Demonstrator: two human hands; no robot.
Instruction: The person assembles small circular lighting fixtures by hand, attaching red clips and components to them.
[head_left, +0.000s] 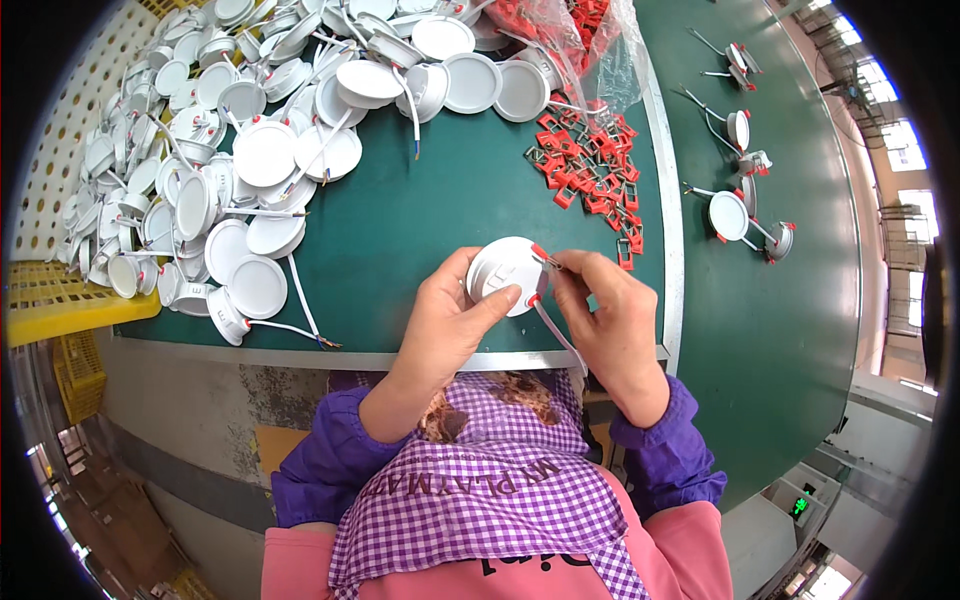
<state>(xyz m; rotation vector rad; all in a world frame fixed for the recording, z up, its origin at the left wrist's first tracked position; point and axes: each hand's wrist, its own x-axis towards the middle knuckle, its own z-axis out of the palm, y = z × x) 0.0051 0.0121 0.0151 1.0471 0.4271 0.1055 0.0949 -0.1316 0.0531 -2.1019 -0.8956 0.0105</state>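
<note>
Over the front edge of the green table, my left hand point(445, 312) holds a round white downlight point(503, 275), its thumb pressed on the lamp's back. A white cable hangs from the lamp's right side, with a red grommet where it leaves the housing. At the lamp's upper right rim, my right hand point(610, 308) pinches a red spring clip point(544, 256) between thumb and forefinger. Whether the clip is fixed to the lamp I cannot tell. Beyond my right hand lies a loose pile of red spring clips point(590, 165).
A large heap of white downlights point(265, 155) covers the table's left and far side, beside a yellow perforated crate point(60, 312). A clear plastic bag point(615, 60) of red clips lies at the far right. Past a pale metal strip point(672, 200), several clipped downlights point(728, 216) lie on another green surface.
</note>
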